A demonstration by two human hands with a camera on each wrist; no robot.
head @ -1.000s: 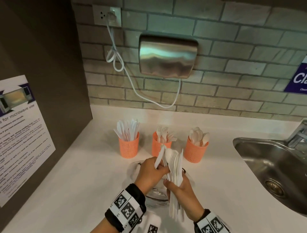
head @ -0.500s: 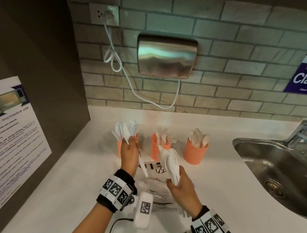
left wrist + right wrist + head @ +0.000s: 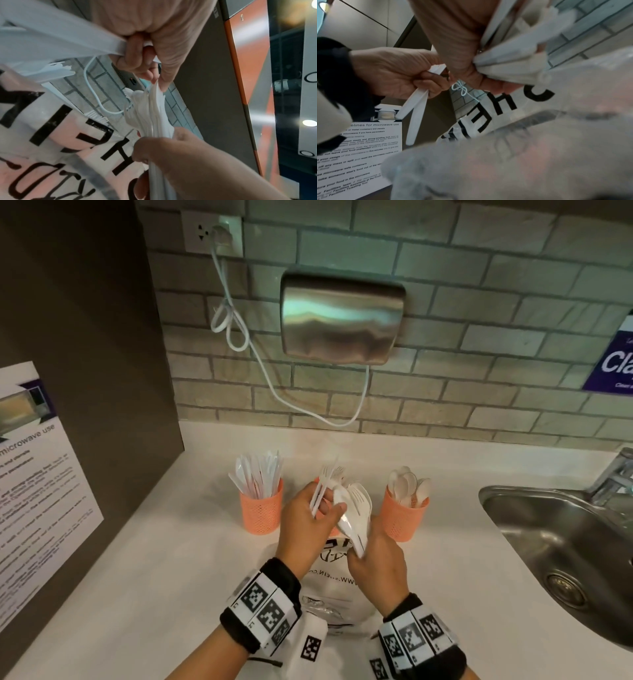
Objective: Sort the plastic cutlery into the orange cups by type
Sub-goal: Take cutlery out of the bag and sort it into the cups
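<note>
Cutlery of white plastic fills both hands above the table (image 3: 137,559) at lower centre of the head view. The right hand (image 3: 375,568) grips a mixed bundle (image 3: 354,517) by its handles, fork and spoon heads fanning up toward the wall. The left hand (image 3: 303,529) pinches two forks (image 3: 323,491) by their stems, tines up, thumb tip touching the bundle's edge; the right wrist view shows those fingers (image 3: 426,79) curled round two flat white handles.

Three orange cups stand in a row behind the hands. The left cup (image 3: 261,511), at centre left, is packed with knives (image 3: 260,477). The middle cup (image 3: 329,522) is mostly hidden behind the hands, with fork tines showing above it. The right cup (image 3: 400,518), just right of the bundle, holds spoons (image 3: 406,486).

Under the hands lies a clear plastic bag (image 3: 334,587) with black lettering, flat on the table.

A steel sink (image 3: 548,542) and its tap (image 3: 613,477) fill the right edge of the frame. On the brick wall hangs a steel dryer (image 3: 342,320), top centre, its white cord (image 3: 239,337) looping up to a socket (image 3: 212,232) at upper left. A microwave notice (image 3: 34,491) is stuck to the dark panel at far left, and a blue sign (image 3: 613,361) is cut off at the right edge.
</note>
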